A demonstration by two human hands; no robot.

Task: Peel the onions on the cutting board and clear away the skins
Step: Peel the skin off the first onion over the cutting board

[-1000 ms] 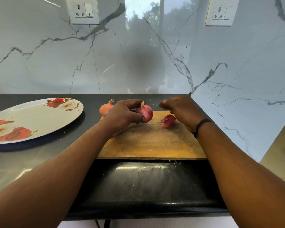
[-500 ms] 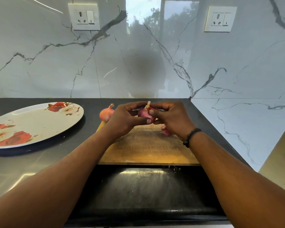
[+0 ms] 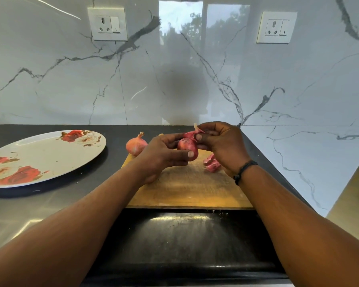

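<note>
Peeling is under way: the left hand (image 3: 164, 156) grips a red onion (image 3: 187, 149) above the cutting board (image 3: 187, 191) while the right hand (image 3: 222, 146) pinches a strip of skin (image 3: 192, 133) at its top. Next, seemingly, pull it free toward the shed skins (image 3: 211, 164). A second onion (image 3: 136, 145) waits at the board's far-left corner; wall close right, countertop (image 3: 71, 195) and plate (image 3: 56, 154) left.

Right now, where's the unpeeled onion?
Head view: the unpeeled onion sits at the cutting board's far-left corner, just left of the left hand, right of the floral plate.
</note>
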